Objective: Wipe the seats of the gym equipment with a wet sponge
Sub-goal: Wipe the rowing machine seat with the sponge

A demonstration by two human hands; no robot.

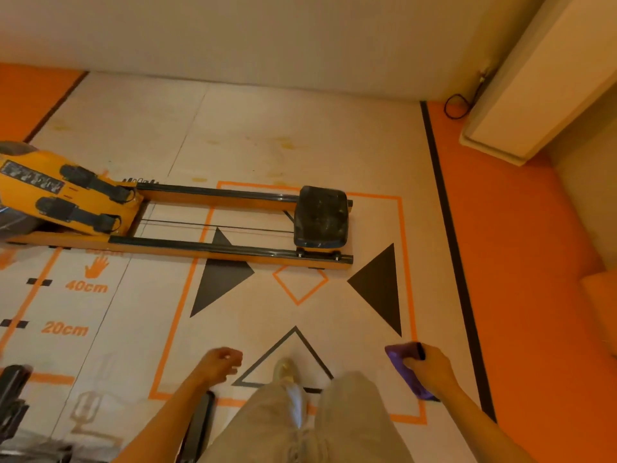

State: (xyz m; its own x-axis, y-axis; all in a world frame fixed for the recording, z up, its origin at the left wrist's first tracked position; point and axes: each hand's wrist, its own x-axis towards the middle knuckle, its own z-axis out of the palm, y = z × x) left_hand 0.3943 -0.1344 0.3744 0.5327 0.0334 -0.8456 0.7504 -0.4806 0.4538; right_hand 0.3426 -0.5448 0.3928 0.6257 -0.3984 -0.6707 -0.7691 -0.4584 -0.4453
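An orange rowing machine (173, 243) lies on the floor ahead of me, stretching from the left edge. Its black padded seat (321, 216) sits at the right end of the two black rails. My right hand (430, 365) grips a purple sponge (405, 367) low at the right, well short of the seat. My left hand (220, 362) hangs near the lower middle with fingers loosely curled and holds nothing. My legs in light trousers and one shoe (285, 370) show between the hands.
The pale floor mat (267, 135) carries orange lines, black triangles and distance marks. Orange flooring (521, 262) runs along the right past a black stripe. A white cabinet (534, 95) with a black cable stands at the back right. Dark equipment parts (13, 402) fill the lower left.
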